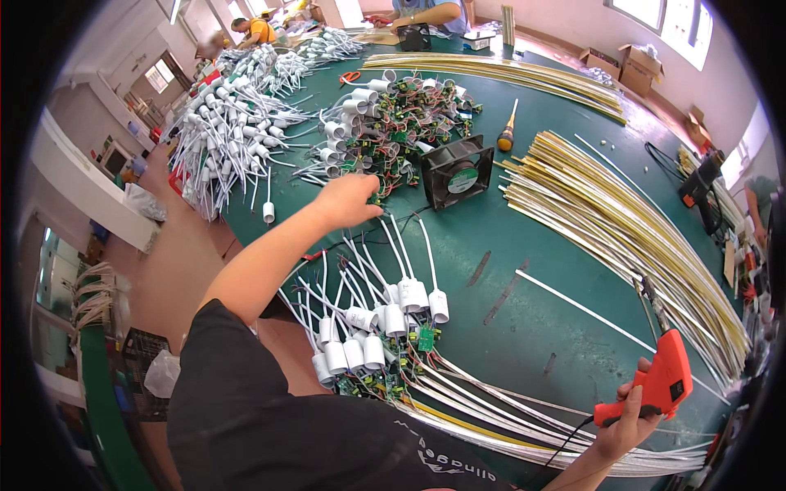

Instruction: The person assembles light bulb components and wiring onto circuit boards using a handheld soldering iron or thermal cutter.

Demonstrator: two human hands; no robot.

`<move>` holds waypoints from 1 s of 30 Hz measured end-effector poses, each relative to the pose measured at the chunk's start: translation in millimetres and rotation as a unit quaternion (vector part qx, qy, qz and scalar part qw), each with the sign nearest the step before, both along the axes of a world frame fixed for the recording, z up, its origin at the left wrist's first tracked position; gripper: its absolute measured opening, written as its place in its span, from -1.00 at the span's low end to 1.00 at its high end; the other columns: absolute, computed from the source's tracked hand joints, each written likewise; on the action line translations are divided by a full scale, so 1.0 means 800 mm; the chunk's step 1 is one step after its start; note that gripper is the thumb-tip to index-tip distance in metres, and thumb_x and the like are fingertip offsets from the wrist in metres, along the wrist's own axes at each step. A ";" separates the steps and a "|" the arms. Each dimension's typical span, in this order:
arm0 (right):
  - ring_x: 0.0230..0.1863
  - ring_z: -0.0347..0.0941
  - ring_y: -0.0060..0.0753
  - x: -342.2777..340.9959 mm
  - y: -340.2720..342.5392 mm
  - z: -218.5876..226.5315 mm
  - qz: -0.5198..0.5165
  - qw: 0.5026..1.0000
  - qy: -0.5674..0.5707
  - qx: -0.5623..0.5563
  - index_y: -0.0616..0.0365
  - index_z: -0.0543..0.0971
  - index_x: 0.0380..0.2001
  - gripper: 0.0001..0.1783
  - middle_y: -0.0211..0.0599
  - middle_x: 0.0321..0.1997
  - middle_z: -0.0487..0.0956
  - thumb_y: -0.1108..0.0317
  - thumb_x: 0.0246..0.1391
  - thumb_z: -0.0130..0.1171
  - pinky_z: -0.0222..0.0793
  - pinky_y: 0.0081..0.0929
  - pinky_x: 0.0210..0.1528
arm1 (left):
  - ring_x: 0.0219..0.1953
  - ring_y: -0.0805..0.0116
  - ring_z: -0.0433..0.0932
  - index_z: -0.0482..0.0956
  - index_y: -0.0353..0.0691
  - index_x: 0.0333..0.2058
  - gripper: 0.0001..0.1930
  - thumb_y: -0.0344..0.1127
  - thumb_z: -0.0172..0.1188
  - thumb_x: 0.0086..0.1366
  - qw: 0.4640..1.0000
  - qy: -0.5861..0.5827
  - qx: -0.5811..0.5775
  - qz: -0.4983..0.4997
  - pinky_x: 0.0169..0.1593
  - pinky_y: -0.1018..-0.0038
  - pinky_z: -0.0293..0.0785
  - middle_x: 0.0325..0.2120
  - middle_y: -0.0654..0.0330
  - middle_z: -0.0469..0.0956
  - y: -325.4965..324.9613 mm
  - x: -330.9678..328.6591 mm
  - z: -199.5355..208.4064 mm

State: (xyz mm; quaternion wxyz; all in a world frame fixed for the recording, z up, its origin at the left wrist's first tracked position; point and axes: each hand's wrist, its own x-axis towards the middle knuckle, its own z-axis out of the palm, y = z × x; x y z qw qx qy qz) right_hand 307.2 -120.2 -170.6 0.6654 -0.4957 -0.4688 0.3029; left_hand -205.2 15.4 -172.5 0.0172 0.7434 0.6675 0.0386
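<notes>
My right hand point(626, 425) is wrapped round the grip of a red soldering gun point(670, 378) at the lower right, its metal tip pointing up over the bench. A black cord hangs from the gun. Out ahead, my left hand point(348, 202) reaches to the near edge of a heap of green circuit boards point(409, 123) wired to white lamp holders. Its fingers are pinched on a small green circuit board point(375, 199), mostly hidden by them. Close to my body lie several white lamp holders point(354, 353) with cables, circuit boards and long white strips point(491, 413) attached.
A black fan point(458, 173) stands beside the heap, with a screwdriver point(508, 127) behind it. Long yellow and white strips point(606, 229) cover the right side. More lamp holders point(229, 131) are piled at the left. Orange scissors point(350, 77) lie farther back. Other people point(260, 31) work at the far end.
</notes>
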 end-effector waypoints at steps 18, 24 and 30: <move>-0.38 0.40 -0.63 0.003 -0.003 0.001 0.005 1.000 0.006 -0.007 0.34 0.36 0.09 -0.51 -0.05 -0.01 0.53 0.43 0.09 0.13 0.32 -0.65 -0.32 | -0.27 0.46 0.54 0.50 -0.30 -0.19 -0.80 -0.52 0.08 0.19 0.822 -0.521 -0.225 -0.043 -0.16 0.52 0.45 -0.28 0.23 0.55 -0.012 0.086 0.014; -0.37 0.43 -0.58 -0.007 -0.004 0.011 0.005 1.000 0.010 -0.010 0.33 0.37 0.09 -0.49 -0.05 -0.01 0.53 0.43 0.05 0.16 0.35 -0.60 -0.30 | -0.26 0.47 0.59 0.50 -0.30 -0.17 -0.81 -0.52 0.04 0.24 0.723 -0.591 -0.348 -0.084 -0.19 0.52 0.48 -0.23 0.21 0.57 0.009 0.156 0.003; -0.35 0.47 -0.55 -0.003 -0.003 0.010 0.015 0.999 0.022 -0.018 0.33 0.36 0.10 -0.48 -0.05 -0.04 0.54 0.51 0.02 0.15 0.41 -0.56 -0.23 | -0.36 0.59 0.53 0.55 -0.28 -0.17 -0.82 -0.33 0.12 0.34 0.755 -0.520 -0.395 -0.061 -0.35 0.64 0.42 -0.25 0.27 0.58 0.018 0.215 -0.007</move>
